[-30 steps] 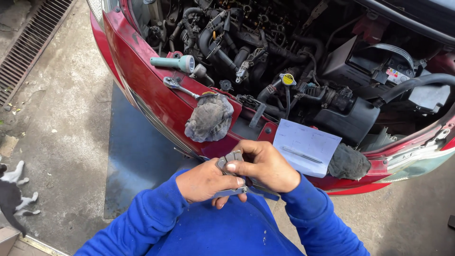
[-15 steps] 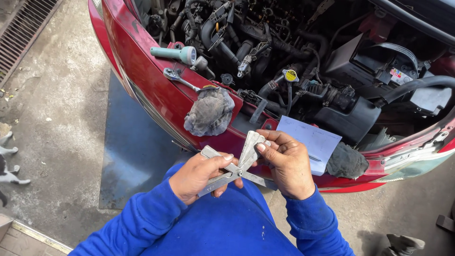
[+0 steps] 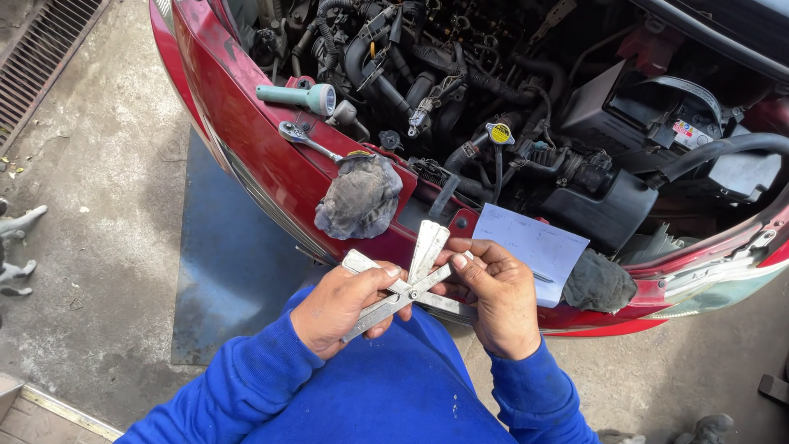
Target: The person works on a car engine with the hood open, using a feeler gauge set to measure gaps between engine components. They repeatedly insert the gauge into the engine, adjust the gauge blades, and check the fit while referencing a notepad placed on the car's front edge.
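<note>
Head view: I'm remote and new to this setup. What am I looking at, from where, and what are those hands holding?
The camera sits on the person's head and looks down past blue sleeves. The left hand and right hand together hold a fanned set of thin metal blades. Ahead is a red car's open engine bay. On its front edge lie a green torch, a ratchet wrench, a grey rag, a sheet of paper and a dark cloth.
</note>
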